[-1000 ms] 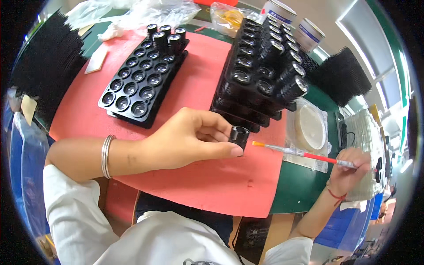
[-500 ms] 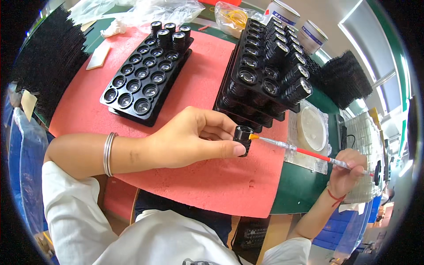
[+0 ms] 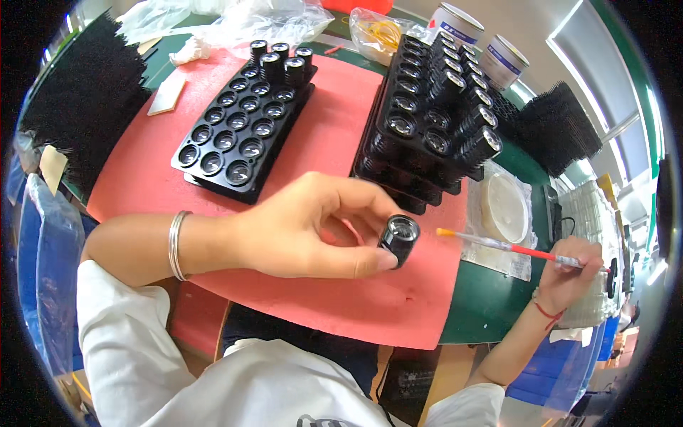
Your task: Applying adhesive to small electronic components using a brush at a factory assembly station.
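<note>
My left hand (image 3: 313, 228) pinches a small black cylinder with a glass lens (image 3: 400, 239) over the red mat (image 3: 334, 142), lens end tilted up toward me. A silver bangle (image 3: 176, 245) sits on that wrist. My right hand (image 3: 573, 274) grips a thin red and white brush (image 3: 512, 248) by its far end. The brush's orange tip (image 3: 445, 232) hangs just right of the cylinder, a short gap away from it.
A black tray (image 3: 238, 135) with mostly bare pockets and a few cylinders at its far end lies on the left. A stacked black tray (image 3: 434, 121) full of cylinders stands at the centre right. A white dish (image 3: 504, 208), two tins (image 3: 477, 43), and plastic bags (image 3: 235, 21) surround them.
The cylinder has been tipped in my left hand so its lens now faces up. The brush tip, which reached the cylinder half a second ago, has drawn back to the right.
</note>
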Demonstrator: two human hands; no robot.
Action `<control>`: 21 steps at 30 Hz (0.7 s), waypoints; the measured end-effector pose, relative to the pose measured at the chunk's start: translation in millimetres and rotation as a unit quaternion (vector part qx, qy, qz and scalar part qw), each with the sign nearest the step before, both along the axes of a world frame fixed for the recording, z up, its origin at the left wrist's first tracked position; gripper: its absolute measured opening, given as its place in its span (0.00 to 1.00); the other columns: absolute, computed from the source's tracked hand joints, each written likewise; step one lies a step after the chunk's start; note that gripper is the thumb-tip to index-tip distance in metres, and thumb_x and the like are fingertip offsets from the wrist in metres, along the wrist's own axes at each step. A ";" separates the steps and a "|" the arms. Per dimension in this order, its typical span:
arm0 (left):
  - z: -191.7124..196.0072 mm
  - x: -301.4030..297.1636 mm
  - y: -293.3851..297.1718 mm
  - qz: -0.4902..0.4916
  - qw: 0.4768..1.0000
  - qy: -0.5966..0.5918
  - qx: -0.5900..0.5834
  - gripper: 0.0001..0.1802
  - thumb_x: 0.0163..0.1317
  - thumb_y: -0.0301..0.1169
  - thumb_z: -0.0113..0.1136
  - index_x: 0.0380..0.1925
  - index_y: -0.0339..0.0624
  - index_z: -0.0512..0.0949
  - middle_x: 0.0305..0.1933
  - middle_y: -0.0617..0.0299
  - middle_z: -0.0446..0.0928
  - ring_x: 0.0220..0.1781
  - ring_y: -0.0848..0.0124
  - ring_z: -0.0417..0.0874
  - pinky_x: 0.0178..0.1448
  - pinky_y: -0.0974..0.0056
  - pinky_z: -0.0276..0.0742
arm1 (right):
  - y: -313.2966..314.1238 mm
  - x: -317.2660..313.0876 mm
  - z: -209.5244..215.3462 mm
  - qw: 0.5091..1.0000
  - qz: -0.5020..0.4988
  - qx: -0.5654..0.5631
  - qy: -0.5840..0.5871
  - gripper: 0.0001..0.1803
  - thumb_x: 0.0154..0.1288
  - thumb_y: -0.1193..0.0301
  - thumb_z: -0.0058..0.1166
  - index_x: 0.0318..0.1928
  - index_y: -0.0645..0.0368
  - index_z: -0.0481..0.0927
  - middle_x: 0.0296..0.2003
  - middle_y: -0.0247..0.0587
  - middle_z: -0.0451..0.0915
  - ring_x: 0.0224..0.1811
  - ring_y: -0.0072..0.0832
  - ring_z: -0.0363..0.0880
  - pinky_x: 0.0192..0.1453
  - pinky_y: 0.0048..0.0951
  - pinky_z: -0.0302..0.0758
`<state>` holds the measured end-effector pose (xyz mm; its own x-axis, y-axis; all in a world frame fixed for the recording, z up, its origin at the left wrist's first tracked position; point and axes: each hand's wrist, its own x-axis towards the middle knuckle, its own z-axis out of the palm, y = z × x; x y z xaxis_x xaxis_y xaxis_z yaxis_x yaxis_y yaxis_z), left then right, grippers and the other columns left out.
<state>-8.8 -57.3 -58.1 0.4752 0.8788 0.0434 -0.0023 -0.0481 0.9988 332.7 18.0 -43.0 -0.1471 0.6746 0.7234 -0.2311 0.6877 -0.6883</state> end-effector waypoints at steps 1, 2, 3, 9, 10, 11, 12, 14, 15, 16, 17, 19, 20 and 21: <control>8.5 -6.4 0.5 0.012 0.997 0.023 0.073 0.17 0.45 0.25 0.63 0.37 0.33 0.73 0.35 0.60 0.76 0.37 0.76 0.76 0.44 0.71 0.72 | 0.1 -0.5 -0.7 0.999 0.017 -0.022 0.034 0.19 0.62 0.55 0.45 0.22 0.55 0.63 0.14 0.30 0.59 0.14 0.18 0.54 0.17 0.19 0.53; 15.9 -14.3 1.6 0.033 0.985 0.043 0.164 0.18 0.42 0.25 0.65 0.35 0.33 0.73 0.33 0.60 0.76 0.35 0.76 0.76 0.41 0.71 0.72 | 0.6 -2.1 -1.2 0.998 0.005 -0.028 0.060 0.18 0.62 0.56 0.45 0.22 0.54 0.62 0.14 0.29 0.56 0.14 0.17 0.53 0.17 0.19 0.52; 25.9 -23.4 2.0 0.075 0.977 0.052 0.192 0.19 0.40 0.26 0.65 0.34 0.33 0.72 0.32 0.61 0.75 0.34 0.75 0.76 0.40 0.71 0.71 | 2.3 -1.3 -0.4 0.997 0.012 -0.032 0.066 0.18 0.62 0.56 0.45 0.22 0.54 0.62 0.14 0.28 0.56 0.14 0.17 0.52 0.17 0.19 0.51; 45.7 -89.3 29.6 0.397 0.784 0.299 0.371 0.18 0.44 0.37 0.65 0.31 0.35 0.75 0.27 0.66 0.72 0.25 0.79 0.69 0.29 0.73 0.66 | 9.7 9.8 -10.0 0.988 0.058 -0.071 0.123 0.17 0.64 0.60 0.44 0.23 0.55 0.61 0.16 0.28 0.57 0.17 0.17 0.53 0.20 0.18 0.52; 45.2 -104.5 35.8 0.402 0.777 0.339 0.347 0.18 0.44 0.37 0.64 0.31 0.35 0.75 0.25 0.66 0.71 0.24 0.79 0.68 0.29 0.73 0.66 | 0.7 9.3 -1.0 0.989 0.043 -0.066 0.123 0.16 0.64 0.60 0.44 0.23 0.55 0.61 0.16 0.28 0.57 0.17 0.17 0.53 0.20 0.19 0.52; 42.9 -115.1 41.3 0.408 0.764 0.387 0.317 0.17 0.45 0.37 0.64 0.30 0.35 0.75 0.23 0.65 0.71 0.22 0.78 0.68 0.28 0.72 0.66 | 0.4 9.1 -0.5 0.989 0.035 -0.067 0.128 0.16 0.64 0.61 0.44 0.23 0.55 0.62 0.16 0.28 0.57 0.16 0.17 0.52 0.20 0.19 0.52; 40.9 -121.2 44.3 0.408 0.771 0.399 0.284 0.17 0.45 0.37 0.63 0.30 0.34 0.76 0.22 0.64 0.72 0.23 0.76 0.70 0.30 0.71 0.67 | 0.4 10.7 -0.4 0.989 0.039 -0.070 0.122 0.16 0.64 0.61 0.43 0.23 0.55 0.62 0.16 0.28 0.57 0.16 0.17 0.52 0.20 0.19 0.52; 27.7 -136.9 57.6 0.423 0.766 0.418 0.247 0.18 0.44 0.38 0.63 0.30 0.33 0.76 0.23 0.61 0.74 0.25 0.74 0.73 0.32 0.71 0.69 | 3.7 12.5 -2.4 0.988 0.041 -0.072 0.129 0.16 0.65 0.61 0.43 0.23 0.56 0.62 0.16 0.29 0.57 0.16 0.17 0.52 0.20 0.19 0.52; 22.9 -141.9 61.1 0.424 0.761 0.425 0.245 0.19 0.43 0.38 0.63 0.30 0.33 0.76 0.24 0.58 0.76 0.27 0.71 0.76 0.35 0.69 0.71 | 5.6 12.0 -3.6 0.988 0.041 -0.073 0.133 0.16 0.65 0.61 0.42 0.23 0.56 0.62 0.16 0.29 0.57 0.16 0.17 0.52 0.21 0.19 0.52; 21.6 -140.9 62.1 0.428 0.744 0.449 0.249 0.19 0.44 0.39 0.63 0.30 0.33 0.77 0.25 0.57 0.77 0.28 0.70 0.77 0.35 0.69 0.72 | 3.5 12.7 -2.9 0.987 0.041 -0.072 0.137 0.16 0.65 0.61 0.42 0.23 0.56 0.62 0.16 0.29 0.57 0.16 0.17 0.52 0.21 0.19 0.52; 20.2 -139.9 63.1 0.431 0.726 0.473 0.252 0.20 0.44 0.39 0.62 0.30 0.33 0.77 0.25 0.55 0.77 0.28 0.69 0.78 0.36 0.68 0.72 | 1.4 12.9 -1.6 0.988 0.039 -0.067 0.134 0.16 0.65 0.61 0.42 0.23 0.56 0.62 0.16 0.29 0.57 0.16 0.17 0.52 0.20 0.19 0.51; 14.3 -143.7 69.4 0.423 0.729 0.478 0.248 0.20 0.44 0.40 0.62 0.30 0.32 0.77 0.27 0.53 0.78 0.29 0.67 0.79 0.36 0.67 0.73 | 1.0 13.1 -1.2 0.988 0.036 -0.063 0.133 0.16 0.65 0.61 0.42 0.23 0.56 0.61 0.16 0.29 0.57 0.16 0.17 0.52 0.20 0.19 0.51; 12.4 -144.8 72.6 0.412 0.734 0.491 0.224 0.20 0.44 0.40 0.62 0.30 0.32 0.78 0.27 0.53 0.78 0.29 0.67 0.79 0.36 0.67 0.73 | 2.1 12.9 -1.6 0.990 0.041 -0.056 0.125 0.16 0.65 0.61 0.42 0.23 0.56 0.61 0.16 0.29 0.56 0.17 0.17 0.52 0.21 0.19 0.51; 11.9 -145.0 74.5 0.400 0.739 0.503 0.200 0.20 0.44 0.40 0.63 0.29 0.32 0.78 0.27 0.53 0.78 0.29 0.66 0.79 0.36 0.67 0.73 | 2.9 12.7 -1.5 0.991 0.045 -0.048 0.117 0.16 0.65 0.62 0.41 0.23 0.56 0.61 0.16 0.29 0.56 0.17 0.17 0.51 0.21 0.19 0.50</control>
<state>-153.8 17.3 -46.2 -0.2216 0.9087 0.3538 0.9214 0.0764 0.3809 345.4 21.0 -44.5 -0.0452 0.7343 0.6773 -0.4502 0.5903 -0.6700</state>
